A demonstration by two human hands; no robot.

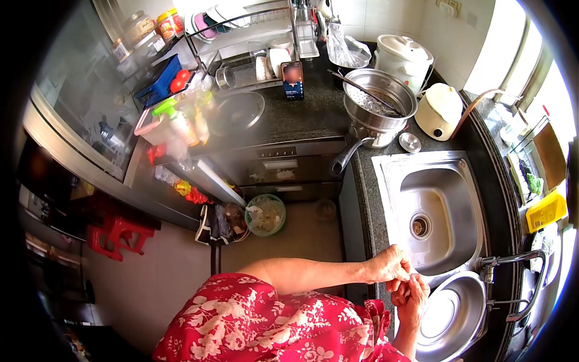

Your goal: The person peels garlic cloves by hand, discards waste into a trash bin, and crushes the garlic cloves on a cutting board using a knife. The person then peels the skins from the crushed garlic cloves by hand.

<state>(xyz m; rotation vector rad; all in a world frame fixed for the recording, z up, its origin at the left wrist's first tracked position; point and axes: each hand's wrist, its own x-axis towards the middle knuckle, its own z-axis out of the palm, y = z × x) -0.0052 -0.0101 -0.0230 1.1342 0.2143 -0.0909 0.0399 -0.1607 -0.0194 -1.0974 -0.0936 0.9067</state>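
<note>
My left hand (387, 265) reaches across from the left to the counter edge at the front of the sink. Its fingers are pinched together and meet those of my right hand (412, 298). The right fingers are curled closed too, and whatever lies between the fingertips is too small or hidden to make out. Just beside my right hand is a round stainless steel basin (477, 301). Beyond my hands is the steel sink (443, 202), with bits of debris in its drain (420, 226).
A curved faucet (540, 256) reaches over the basin. A steamer pot (377, 99) with a long black handle and chopsticks stands behind the sink, near a cream electric pot (440, 108). A phone (293, 81) leans against the dish rack (241, 66). A waste basket (265, 215) stands on the floor.
</note>
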